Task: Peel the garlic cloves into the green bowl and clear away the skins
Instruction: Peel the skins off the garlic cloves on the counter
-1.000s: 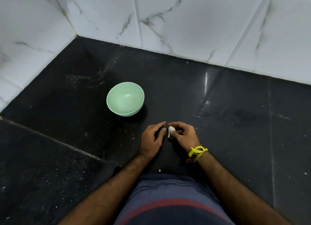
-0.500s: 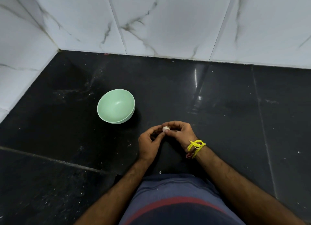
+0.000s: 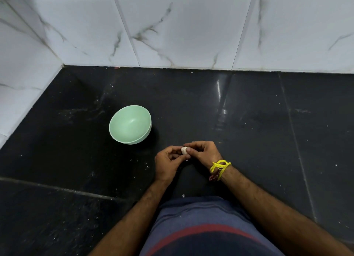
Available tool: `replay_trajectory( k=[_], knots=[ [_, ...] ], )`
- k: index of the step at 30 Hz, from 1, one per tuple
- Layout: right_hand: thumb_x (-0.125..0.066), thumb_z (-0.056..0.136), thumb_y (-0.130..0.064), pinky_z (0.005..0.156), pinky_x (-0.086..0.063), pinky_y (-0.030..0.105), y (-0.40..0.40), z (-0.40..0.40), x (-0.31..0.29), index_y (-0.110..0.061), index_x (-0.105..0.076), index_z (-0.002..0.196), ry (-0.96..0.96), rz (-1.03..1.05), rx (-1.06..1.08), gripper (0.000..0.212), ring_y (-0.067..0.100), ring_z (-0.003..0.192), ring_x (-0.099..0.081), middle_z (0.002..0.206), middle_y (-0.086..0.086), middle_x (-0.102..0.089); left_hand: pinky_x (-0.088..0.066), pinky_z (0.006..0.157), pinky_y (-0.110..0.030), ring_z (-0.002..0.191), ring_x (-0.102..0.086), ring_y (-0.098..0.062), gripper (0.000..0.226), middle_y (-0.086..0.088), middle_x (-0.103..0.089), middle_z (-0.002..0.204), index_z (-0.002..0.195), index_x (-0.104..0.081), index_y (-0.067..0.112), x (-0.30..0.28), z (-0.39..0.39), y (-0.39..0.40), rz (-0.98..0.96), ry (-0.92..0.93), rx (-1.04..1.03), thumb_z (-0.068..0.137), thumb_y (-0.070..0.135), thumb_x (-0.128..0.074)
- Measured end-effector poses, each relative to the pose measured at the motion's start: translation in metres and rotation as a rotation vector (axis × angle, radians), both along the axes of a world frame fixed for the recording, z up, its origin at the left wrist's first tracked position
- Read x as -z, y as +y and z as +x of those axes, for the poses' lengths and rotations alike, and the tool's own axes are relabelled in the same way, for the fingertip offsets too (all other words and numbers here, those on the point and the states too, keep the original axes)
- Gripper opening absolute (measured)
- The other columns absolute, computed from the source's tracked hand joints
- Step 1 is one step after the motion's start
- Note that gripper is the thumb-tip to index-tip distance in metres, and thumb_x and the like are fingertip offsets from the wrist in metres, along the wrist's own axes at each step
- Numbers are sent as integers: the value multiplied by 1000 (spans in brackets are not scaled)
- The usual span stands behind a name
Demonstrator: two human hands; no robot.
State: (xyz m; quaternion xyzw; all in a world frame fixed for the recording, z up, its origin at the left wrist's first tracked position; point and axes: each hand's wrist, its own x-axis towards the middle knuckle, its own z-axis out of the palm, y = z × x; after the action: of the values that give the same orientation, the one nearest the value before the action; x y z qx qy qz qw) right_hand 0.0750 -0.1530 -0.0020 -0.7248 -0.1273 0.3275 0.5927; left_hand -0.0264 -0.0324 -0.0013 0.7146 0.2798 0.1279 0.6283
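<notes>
Both hands pinch one clove [image 3: 184, 150] between them, left grip [image 3: 168, 164] and right grip [image 3: 204, 152] opposed so fingertips can work its skin. The bowl [image 3: 130, 124] sits up-left of them, seemingly near for dropping.

head cam | looks steeply down, forward | hands [image 3: 186, 158] close below centre | single view

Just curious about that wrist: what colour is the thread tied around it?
Bright yellow thread on the right wrist, seen in the head view.
</notes>
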Motion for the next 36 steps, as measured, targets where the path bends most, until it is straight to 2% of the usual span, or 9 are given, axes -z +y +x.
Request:
replay_trajectory(
  k=[3, 8, 12, 16, 18, 21, 25, 32, 36],
  knots=[
    [-71, 86, -20, 94, -53, 34, -4, 2, 2, -21, -76, 101, 20, -1, -33, 16, 14, 106, -66, 98, -2, -75, -61, 71, -29, 77, -74, -26, 31, -12, -76, 80, 97, -73, 2, -4, 0, 1, -1, -3, 3, 69, -1, -86],
    [-75, 83, -18, 79, -59, 32, -1, 2, -6, -8, -72, 99, -11, -9, -83, 19, 16, 86, -72, 89, 4, -75, -60, 70, -30, 73, -74, -20, 20, -5, -76, 77, 89, -74, 6, 1, -1, -2, 95, -33, 27, 73, 3, -85],
    [-73, 85, -13, 79, -58, 31, 2, 2, -2, -8, -73, 95, -24, -36, -53, 11, 16, 86, -72, 88, 4, -75, -61, 68, -36, 72, -74, -19, 23, -2, -75, 78, 89, -73, 13, 7, -1, -2, 165, -56, 42, 72, 10, -88],
    [-68, 87, -5, 77, -58, 34, 6, 0, 3, -5, -73, 92, -10, -2, 6, 7, 21, 83, -72, 88, 12, -75, -58, 63, -29, 70, -71, -18, 36, 0, -74, 84, 100, -72, 21, 10, 0, -2, 198, -97, 30, 69, 7, -88],
    [-67, 88, -5, 74, -57, 33, 9, -1, 6, -8, -74, 91, 3, -9, 36, 8, 21, 83, -72, 87, 10, -75, -57, 62, -30, 69, -69, -16, 33, 0, -71, 88, 101, -76, 17, 14, 1, -2, 292, -130, 32, 71, 11, -87],
    [-65, 90, -5, 73, -57, 31, 11, -2, 8, -5, -74, 93, 24, -25, 58, 9, 21, 84, -72, 88, 11, -75, -56, 63, -27, 69, -66, -13, 24, 0, -68, 88, 94, -76, 10, 19, 2, -2, 363, -147, 13, 72, 11, -87],
    [-64, 90, -6, 75, -59, 36, 14, -6, 9, -6, -75, 90, 16, -63, 92, 11, 23, 83, -72, 85, 10, -75, -55, 67, -26, 73, -64, -13, 18, 0, -66, 88, 85, -71, 4, 24, 2, -3, 414, -145, 7, 74, 9, -84],
    [-64, 89, -5, 80, -59, 40, 19, -14, 7, -16, -76, 83, -12, -129, 166, 18, 21, 83, -73, 83, 5, -75, -43, 71, -10, 73, -56, -7, 14, -3, -62, 78, 78, -68, 3, 29, 2, -3, 478, -117, 13, 77, 6, -81],
    [-62, 90, -5, 81, -59, 37, 23, -17, 2, -16, -75, 82, -62, -190, 185, 19, 18, 83, -72, 83, 2, -75, -40, 67, -10, 69, -52, -8, 16, -7, -59, 75, 74, -65, 3, 33, 3, -1, 511, -114, 23, 80, 4, -80]
  ],
)
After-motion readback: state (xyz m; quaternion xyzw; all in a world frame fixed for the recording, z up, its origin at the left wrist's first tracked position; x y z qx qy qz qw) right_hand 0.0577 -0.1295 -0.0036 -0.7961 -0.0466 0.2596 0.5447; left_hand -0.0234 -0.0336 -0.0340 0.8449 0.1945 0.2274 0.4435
